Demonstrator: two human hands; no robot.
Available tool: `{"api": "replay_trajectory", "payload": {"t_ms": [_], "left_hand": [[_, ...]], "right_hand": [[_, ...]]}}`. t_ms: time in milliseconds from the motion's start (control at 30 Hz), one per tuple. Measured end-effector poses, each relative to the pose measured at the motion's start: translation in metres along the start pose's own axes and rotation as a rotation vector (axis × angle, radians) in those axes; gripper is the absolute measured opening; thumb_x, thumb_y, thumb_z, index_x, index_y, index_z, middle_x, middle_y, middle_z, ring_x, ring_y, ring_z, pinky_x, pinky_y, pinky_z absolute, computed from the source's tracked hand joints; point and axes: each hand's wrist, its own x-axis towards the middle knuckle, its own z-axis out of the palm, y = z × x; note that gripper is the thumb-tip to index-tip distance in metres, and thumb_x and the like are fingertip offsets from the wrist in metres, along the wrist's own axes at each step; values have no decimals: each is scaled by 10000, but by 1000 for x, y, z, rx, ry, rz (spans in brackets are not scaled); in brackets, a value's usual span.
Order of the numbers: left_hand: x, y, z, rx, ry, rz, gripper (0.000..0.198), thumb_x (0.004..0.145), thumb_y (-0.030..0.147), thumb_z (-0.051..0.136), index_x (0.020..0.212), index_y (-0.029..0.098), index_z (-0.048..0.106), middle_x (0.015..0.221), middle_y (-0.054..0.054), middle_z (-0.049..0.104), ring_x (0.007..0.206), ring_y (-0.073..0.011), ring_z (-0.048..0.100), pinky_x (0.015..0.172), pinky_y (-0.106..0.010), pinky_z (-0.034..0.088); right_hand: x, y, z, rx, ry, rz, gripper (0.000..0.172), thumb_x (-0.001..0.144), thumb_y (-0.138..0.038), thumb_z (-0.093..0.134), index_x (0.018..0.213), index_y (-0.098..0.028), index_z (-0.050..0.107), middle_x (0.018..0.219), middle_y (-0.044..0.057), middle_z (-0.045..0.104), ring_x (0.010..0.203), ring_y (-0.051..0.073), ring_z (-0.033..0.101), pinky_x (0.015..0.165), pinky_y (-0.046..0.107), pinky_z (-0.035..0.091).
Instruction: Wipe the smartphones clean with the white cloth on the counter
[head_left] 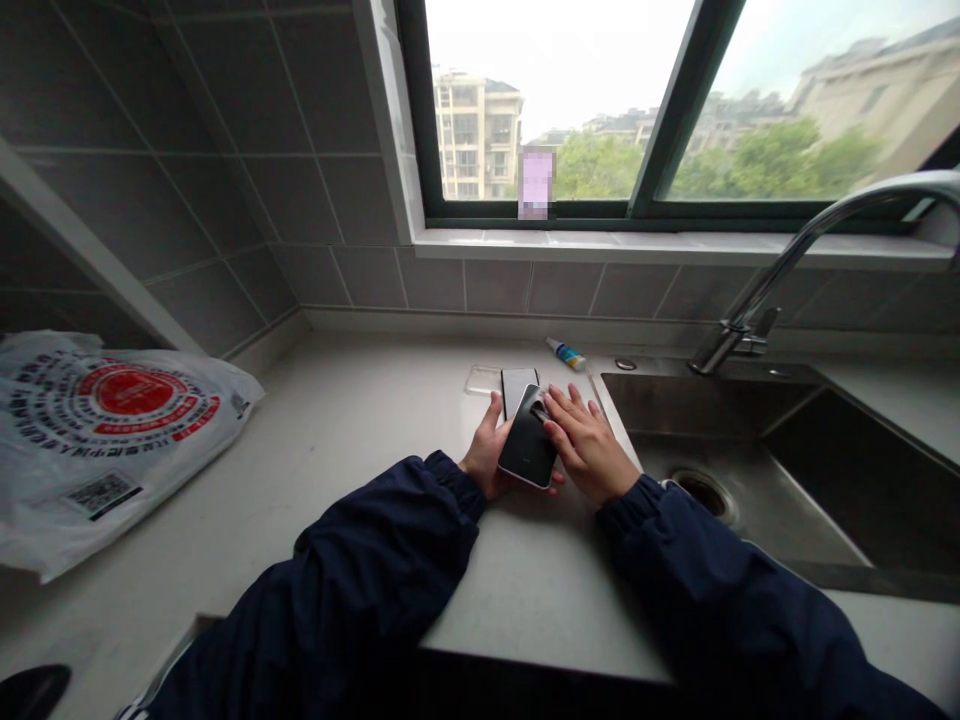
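A black smartphone (529, 450) with a light edge lies tilted in my left hand (487, 448), whose fingers wrap round it from beneath; a few fingertips show past its right side. My right hand (589, 445) rests over the phone's upper right part, its fingers stretched out and slightly apart. A small dark patch shows by the right thumb and forefinger, too small to make out. Just behind the phone, a flat rectangle with a pale face and dark edges (517, 380) lies partly covered. Beside it is a clear phone case (481, 380). A small white-and-blue tube (567, 353) lies farther back.
A steel sink (720, 440) with a drain and a tall curved faucet (780, 270) is at the right. On the left, a white printed plastic bag (112, 430) lies on the pale counter (360, 420). A window above a sill (660, 243) closes off the back.
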Motion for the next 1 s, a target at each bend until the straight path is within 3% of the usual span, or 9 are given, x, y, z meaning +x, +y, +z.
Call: {"api": "replay_trajectory", "payload": {"t_ms": [133, 267, 367, 533, 700, 833, 1000], "left_hand": [[0, 0, 2, -20, 47, 10, 917, 925, 817, 218, 1569, 188, 395, 1150, -208, 713, 868, -357, 735, 805, -550, 562], [0, 1, 6, -47, 105, 41, 913, 937, 804, 177, 1563, 179, 408, 1189, -205, 706, 970, -361, 725, 881, -543, 545], [2, 1, 5, -104, 120, 97, 949, 935, 807, 181, 1536, 121, 443, 1222, -224, 691, 1069, -372, 700, 966, -535, 515], [4, 0, 1, -160, 122, 149, 996, 928, 814, 208, 1461, 31, 516, 1184, -252, 701, 1128, -372, 680, 1045, -495, 477], [3, 4, 5, -149, 170, 113, 1033, 924, 825, 156, 1383, -1, 573, 1077, -244, 732, 1100, -356, 699, 1035, -463, 486], [1, 8, 8, -193, 123, 58, 1062, 909, 844, 128, 1344, -3, 599, 1060, -243, 737, 1081, -349, 710, 1009, -448, 505], [1, 6, 9, -203, 101, 49, 1060, 907, 848, 151, 1343, -8, 599, 1055, -246, 737, 1084, -347, 709, 1009, -443, 508]], "right_hand": [[0, 0, -1, 65, 10, -30, 552, 1076, -456, 331, 1501, -175, 543, 1612, 132, 430, 1564, 357, 238, 1222, 682, 251], [-3, -6, -4, 147, -29, -167, 533, 1079, -468, 346, 1453, -182, 596, 1558, 142, 504, 1536, 350, 321, 1207, 675, 294], [-7, -14, -9, 208, -105, -311, 447, 1078, -392, 392, 1407, -216, 637, 1504, 123, 573, 1494, 323, 416, 1206, 647, 316], [-12, -26, -16, 276, -140, -447, 340, 1042, -299, 503, 1322, -266, 693, 1396, 91, 676, 1396, 301, 554, 1235, 641, 244], [-14, -30, -17, 280, -205, -489, 439, 992, -351, 607, 1418, -245, 622, 1479, 115, 605, 1453, 328, 479, 1242, 628, 243], [-14, -33, -17, 245, -255, -486, 565, 987, -397, 616, 1518, -235, 513, 1571, 134, 498, 1510, 338, 385, 1242, 651, 220], [-12, -31, -12, 188, -231, -456, 543, 1019, -389, 557, 1536, -237, 488, 1586, 139, 479, 1514, 340, 382, 1224, 670, 253]]}}
